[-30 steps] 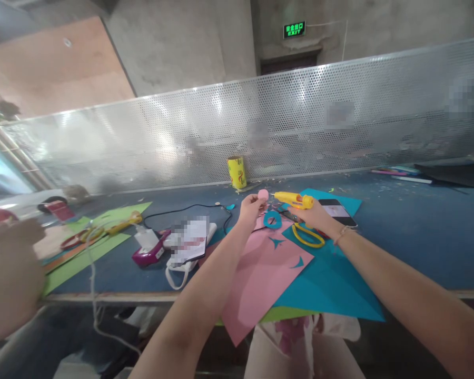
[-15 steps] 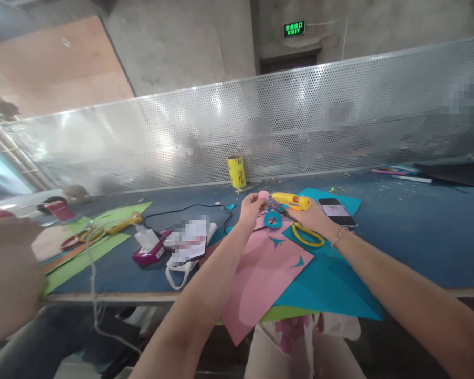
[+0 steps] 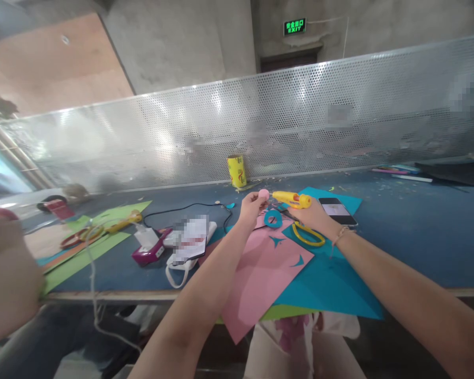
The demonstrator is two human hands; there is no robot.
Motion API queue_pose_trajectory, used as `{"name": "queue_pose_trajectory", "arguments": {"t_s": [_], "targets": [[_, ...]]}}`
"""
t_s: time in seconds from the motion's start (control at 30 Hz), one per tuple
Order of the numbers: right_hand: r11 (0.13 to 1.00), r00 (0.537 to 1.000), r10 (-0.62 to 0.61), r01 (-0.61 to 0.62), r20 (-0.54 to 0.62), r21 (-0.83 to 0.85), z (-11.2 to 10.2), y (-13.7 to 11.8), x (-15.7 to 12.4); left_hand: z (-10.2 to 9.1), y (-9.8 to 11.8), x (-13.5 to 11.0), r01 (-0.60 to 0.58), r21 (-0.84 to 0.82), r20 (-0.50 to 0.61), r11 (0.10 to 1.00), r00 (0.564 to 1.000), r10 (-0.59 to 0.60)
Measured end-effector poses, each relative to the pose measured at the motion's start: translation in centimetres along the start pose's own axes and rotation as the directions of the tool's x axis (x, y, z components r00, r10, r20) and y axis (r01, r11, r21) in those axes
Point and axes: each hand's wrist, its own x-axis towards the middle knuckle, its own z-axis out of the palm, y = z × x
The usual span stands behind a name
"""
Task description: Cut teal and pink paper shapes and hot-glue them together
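Between the fingertips of my left hand [image 3: 251,204] is a small pink paper circle [image 3: 264,195]. My right hand [image 3: 311,213] is wrapped round a yellow hot glue gun [image 3: 290,199], whose nozzle points left, close to the circle; whether it touches cannot be made out. Below my hands lie a blue paper ring [image 3: 273,219] and scissors with a yellow handle [image 3: 308,235], their blades partly hidden. Under these spread a pink paper sheet [image 3: 260,273] with small blue scraps [image 3: 276,241] on it, and a blue paper sheet [image 3: 332,284].
A phone [image 3: 337,211] lies right of my right hand. A yellow can-like container [image 3: 237,171] stands by the perforated metal screen [image 3: 174,131]. Left are a purple power strip [image 3: 150,252], a phone [image 3: 189,242], a white cable [image 3: 91,273], green paper [image 3: 98,252] and another person's arm [image 3: 8,284].
The other person's arm at the left has shifted. My two hands, the pink circle and the glue gun stay almost where they were.
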Motion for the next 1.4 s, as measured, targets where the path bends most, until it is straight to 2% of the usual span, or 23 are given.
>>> {"name": "queue_pose_trajectory", "arguments": {"t_s": [0.13,0.33,0.83,1.17,1.4], "targets": [[1.0,1.0,-0.025,0.025,-0.011,0.011,0.07,0.15,0.1,-0.04,-0.07,-0.05,-0.004,-0.007,0.014,1.0,1.0,0.004],[0.999,1.0,0.005,-0.006,0.007,0.052,0.17,0.34,0.21,0.04,0.15,-0.24,0.008,0.009,0.022,1.0,1.0,-0.008],[1.0,0.999,0.002,-0.002,0.043,0.016,-0.25,-0.14,-0.09,0.06,0.17,-0.18,0.033,0.0,0.006,0.999,0.999,-0.033],[0.999,0.998,-0.026,0.027,0.056,-0.02,-0.36,-0.22,-0.09,0.18,0.36,-0.29,0.03,0.026,-0.023,0.999,0.999,-0.029],[0.998,0.998,-0.066,0.066,0.024,-0.016,-0.46,-0.43,-0.28,0.23,0.53,-0.43,0.012,0.031,-0.038,0.999,0.999,-0.011]]}}
